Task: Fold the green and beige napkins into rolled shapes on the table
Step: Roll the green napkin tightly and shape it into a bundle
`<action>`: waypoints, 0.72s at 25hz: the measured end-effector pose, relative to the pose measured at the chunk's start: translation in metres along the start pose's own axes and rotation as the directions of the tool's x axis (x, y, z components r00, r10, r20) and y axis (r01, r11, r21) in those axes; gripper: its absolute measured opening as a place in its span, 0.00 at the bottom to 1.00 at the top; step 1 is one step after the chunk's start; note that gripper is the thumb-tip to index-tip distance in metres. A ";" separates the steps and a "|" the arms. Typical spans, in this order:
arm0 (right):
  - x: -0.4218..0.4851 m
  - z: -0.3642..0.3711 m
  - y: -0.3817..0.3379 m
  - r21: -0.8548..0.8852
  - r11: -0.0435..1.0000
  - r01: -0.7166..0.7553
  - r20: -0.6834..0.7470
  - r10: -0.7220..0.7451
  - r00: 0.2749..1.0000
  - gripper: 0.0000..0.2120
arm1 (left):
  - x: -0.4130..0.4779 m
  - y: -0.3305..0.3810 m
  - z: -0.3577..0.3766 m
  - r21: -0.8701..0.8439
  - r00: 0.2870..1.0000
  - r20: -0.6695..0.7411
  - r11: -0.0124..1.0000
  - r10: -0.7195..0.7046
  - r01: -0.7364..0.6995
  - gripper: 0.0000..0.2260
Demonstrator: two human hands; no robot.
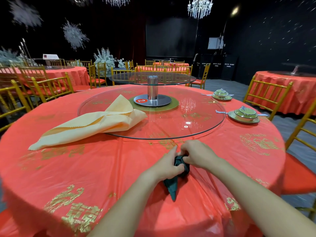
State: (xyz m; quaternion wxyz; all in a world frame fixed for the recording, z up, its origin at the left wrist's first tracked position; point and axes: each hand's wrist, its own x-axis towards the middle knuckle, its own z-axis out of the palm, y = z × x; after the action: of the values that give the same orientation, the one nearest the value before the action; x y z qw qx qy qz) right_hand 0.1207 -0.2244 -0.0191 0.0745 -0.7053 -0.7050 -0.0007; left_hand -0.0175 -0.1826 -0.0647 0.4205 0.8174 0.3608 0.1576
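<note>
I saw the beige napkin [89,124] lying loosely folded at centre left, one end on the table [77,171], the other up on the glass turntable [201,122]. Below it a broad stretch of red cloth ran down to the near edge. At lower centre my left grip [168,165] pinched the green napkin [171,184], which was bunched between both hands with its pointed tail trailing toward me. My right grip [195,154] curled onto the bundle's top, near the turntable's rim. Covered dishes [244,115] sat at right, well apart.

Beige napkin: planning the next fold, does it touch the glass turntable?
Touching: the head view shows the beige napkin lying over the glass turntable, across its rim.
</note>
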 end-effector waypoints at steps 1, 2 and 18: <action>0.000 0.001 0.000 0.003 1.000 -0.005 -0.005 0.005 1.000 0.05 | 0.002 0.001 -0.001 -0.021 1.000 0.017 1.000 0.005 -0.005 0.42; -0.001 0.004 0.001 0.014 1.000 -0.017 -0.026 0.017 1.000 0.06 | 0.006 0.000 -0.001 -0.044 0.999 0.035 0.999 0.014 -0.013 0.41; 0.003 0.006 0.030 0.334 0.942 -0.034 0.103 -0.001 0.995 0.06 | 0.018 0.007 0.005 0.256 1.000 0.027 0.967 0.003 -0.010 0.44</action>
State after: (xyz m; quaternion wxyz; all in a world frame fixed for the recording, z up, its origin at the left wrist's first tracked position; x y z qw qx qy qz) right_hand 0.1503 -0.2204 -0.0281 0.1576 -0.6872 -0.6919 0.1559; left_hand 0.0010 -0.1749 -0.0624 0.3156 0.8682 0.3696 0.1002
